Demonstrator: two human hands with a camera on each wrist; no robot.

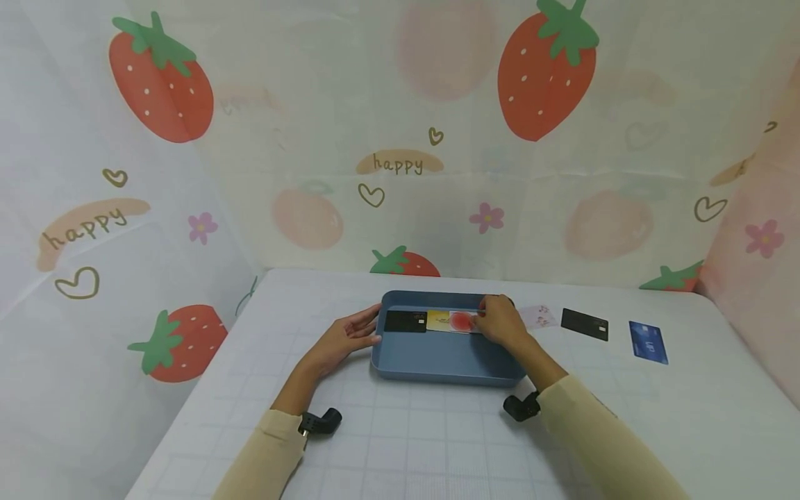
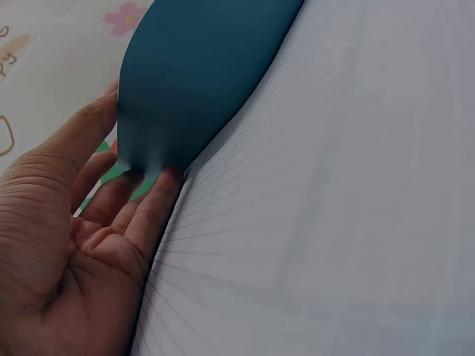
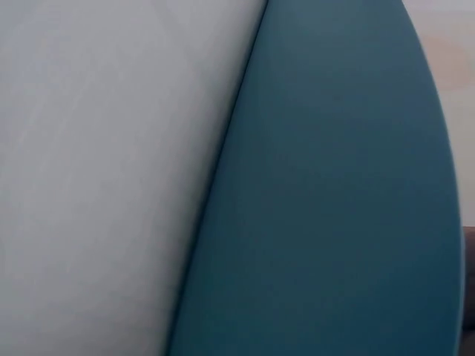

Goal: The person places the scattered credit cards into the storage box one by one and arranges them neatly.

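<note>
A blue-grey tray lies on the table. Inside, along its far side, a black card sits at the left, beside a yellow card and a pale card with a red circle. My left hand rests against the tray's left end, its fingers spread along the outer wall; the left wrist view shows the fingertips touching that wall. Over the tray's right part, my right hand pinches the red-circle card at its right end. In the right wrist view the tray wall hides nearly all of that hand.
To the right of the tray, a pale pink-patterned card, a dark card and a blue card lie in a row on the white table. A fabric backdrop with strawberries stands behind the table.
</note>
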